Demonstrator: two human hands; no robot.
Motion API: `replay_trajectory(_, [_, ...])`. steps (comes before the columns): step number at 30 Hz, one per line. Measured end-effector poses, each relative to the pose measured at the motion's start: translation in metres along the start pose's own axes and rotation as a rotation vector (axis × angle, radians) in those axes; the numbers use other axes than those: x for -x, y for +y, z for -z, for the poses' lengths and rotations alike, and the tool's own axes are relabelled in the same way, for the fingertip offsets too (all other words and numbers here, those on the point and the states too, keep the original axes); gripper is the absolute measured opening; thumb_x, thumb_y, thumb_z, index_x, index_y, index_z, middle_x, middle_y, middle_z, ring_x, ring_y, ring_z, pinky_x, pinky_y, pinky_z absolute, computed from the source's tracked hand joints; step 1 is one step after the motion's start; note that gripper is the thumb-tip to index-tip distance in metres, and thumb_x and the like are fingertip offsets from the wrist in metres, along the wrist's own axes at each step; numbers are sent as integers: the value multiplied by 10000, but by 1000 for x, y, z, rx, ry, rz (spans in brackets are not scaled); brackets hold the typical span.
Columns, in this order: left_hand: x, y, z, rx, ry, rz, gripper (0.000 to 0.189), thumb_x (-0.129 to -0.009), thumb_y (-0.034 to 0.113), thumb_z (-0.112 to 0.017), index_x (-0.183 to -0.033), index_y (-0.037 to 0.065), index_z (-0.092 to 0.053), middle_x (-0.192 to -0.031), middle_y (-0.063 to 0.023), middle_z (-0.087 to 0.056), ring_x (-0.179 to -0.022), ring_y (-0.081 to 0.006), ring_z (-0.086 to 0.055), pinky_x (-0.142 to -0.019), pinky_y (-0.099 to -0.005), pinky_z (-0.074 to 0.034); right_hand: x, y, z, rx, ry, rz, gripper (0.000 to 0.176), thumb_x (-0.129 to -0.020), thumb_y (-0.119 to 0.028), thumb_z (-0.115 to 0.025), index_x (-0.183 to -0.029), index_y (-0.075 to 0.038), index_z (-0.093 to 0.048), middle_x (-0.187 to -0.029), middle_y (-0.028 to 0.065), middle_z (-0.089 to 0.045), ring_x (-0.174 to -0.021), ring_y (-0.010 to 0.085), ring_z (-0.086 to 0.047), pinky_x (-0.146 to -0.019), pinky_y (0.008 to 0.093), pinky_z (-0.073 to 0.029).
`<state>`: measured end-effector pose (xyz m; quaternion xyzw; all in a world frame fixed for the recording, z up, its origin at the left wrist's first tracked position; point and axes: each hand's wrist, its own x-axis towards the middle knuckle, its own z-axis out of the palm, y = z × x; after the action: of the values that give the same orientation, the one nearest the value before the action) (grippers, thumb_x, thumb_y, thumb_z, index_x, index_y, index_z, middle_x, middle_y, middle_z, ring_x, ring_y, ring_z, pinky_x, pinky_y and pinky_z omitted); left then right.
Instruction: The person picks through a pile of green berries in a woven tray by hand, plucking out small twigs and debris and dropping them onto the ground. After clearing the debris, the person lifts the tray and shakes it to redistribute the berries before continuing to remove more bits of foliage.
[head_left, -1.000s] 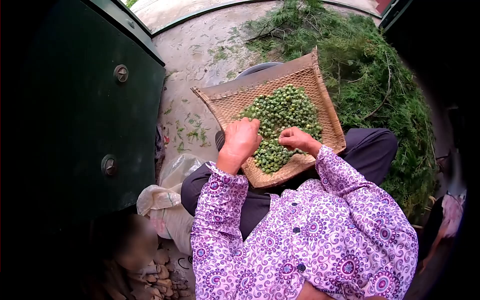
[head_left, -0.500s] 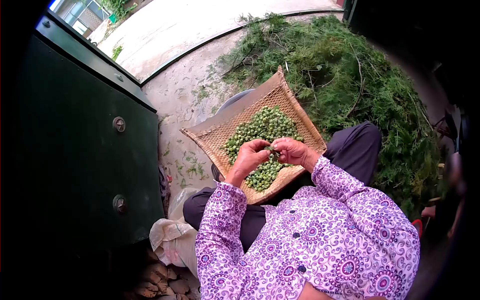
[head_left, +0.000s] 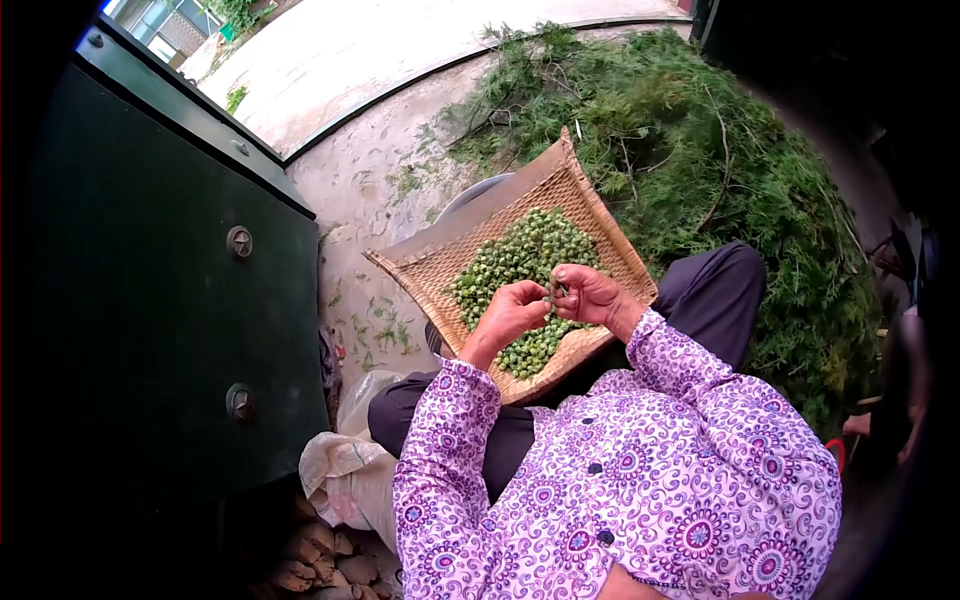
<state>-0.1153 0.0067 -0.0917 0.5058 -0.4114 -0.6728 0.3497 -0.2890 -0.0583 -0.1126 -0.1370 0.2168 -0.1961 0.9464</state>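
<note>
A woven basket tray (head_left: 430,290) rests on my lap, tilted, with a heap of small green cones or berries (head_left: 525,250) in it. Over the heap, my left hand (head_left: 512,318) has its thumb and fingers pinched together; what they hold is too small to name. Close beside it on the right, my right hand (head_left: 592,297) is curled with the thumb against the fingers, and something small and dark shows at its fingertips. The fingertips of both hands nearly meet.
Cut green branches (head_left: 690,150) lie piled beyond and right of the tray. A dark green metal door (head_left: 180,300) stands at the left. A pale sack (head_left: 350,470) sits by my left knee. Part of a round basin (head_left: 475,195) shows behind the tray. Leaf scraps dot the floor.
My right hand has lifted slightly and its fingers have turned upward. A small gap has opened between the two hands, and the dark green bit between them is less visible.
</note>
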Motion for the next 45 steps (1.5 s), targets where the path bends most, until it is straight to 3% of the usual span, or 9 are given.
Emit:
replay_trajectory(3, [0,-6,1,-168,65,-24,65,-780,80,-580,-812,24,-587,-684,-38,-596,-601,-156,-578,-558,-287,-480,1,-11,3,-120,-59,74,102,-833,-120,-508,-741,-94,-542,-567,-8,-525,-473,95,-466,-487,260,-370])
replay_trajectory(5, [3,-8,1,-1270,194,-147,105,-735,32,-489,-773,30,-587,-658,-126,-605,-621,-290,-607,-582,-382,-494,10,-42,2,-96,-11,257,56,-835,-120,-530,-793,-96,-559,-605,-5,-546,-502,96,-486,-483,260,-365])
replay_trajectory(9, [15,-6,1,-1250,178,-48,208,-696,47,-475,-888,60,-551,-820,-183,-596,-766,-358,-596,-658,-450,-473,19,-106,31,351,631,724,128,-842,-67,-554,-963,-63,-511,-767,35,-585,-668,117,-595,-531,219,-497])
replay_trajectory(11, [22,10,9,-1226,189,-28,247,-712,91,-527,-957,61,-528,-889,-184,-578,-817,-349,-588,-675,-455,-463,6,-133,99,-206,678,701,85,-844,-85,-560,-920,-54,-537,-774,50,-594,-640,125,-595,-504,214,-486])
replay_trajectory(14, [33,30,29,-985,376,-236,436,-716,165,-622,-1120,51,-507,-962,-177,-583,-805,-286,-587,-703,-381,-472,-4,-111,95,49,681,704,47,-846,-93,-560,-862,-50,-549,-778,63,-600,-624,136,-595,-495,222,-484])
replay_trajectory(21, [53,65,51,-95,455,-256,431,-799,129,-634,-1175,-25,-489,-999,-97,-572,-827,-124,-558,-711,-246,-486,-85,-64,86,1900,776,375,693,-718,-385,-634,-1267,-34,-400,-1306,232,-352,-1214,352,-338,-1012,394,-286])
replay_trajectory(25, [52,59,58,-8,481,-286,413,-795,134,-644,-1146,-37,-511,-987,-86,-584,-812,-113,-567,-707,-238,-481,-111,-50,108,1887,875,122,767,-667,-401,-686,-1300,-98,-374,-1307,205,-354,-1210,340,-333,-1021,387,-271])
replay_trajectory(41, [34,67,50,-51,478,-236,335,-815,137,-616,-1091,-36,-536,-877,-47,-601,-707,-94,-573,-635,-219,-479,-46,70,20,2007,-35,113,653,-647,-291,-723,-1234,-131,-488,-1242,241,-404,-1073,406,-457,-917,438,-389])
replay_trajectory(45, [35,66,51,-61,465,-230,387,-799,142,-622,-1104,-77,-528,-919,-121,-621,-765,-131,-591,-683,-253,-492,-33,20,50,1863,192,294,471,-646,-252,-706,-1044,-27,-592,-1023,205,-540,-954,335,-528,-838,386,-435])
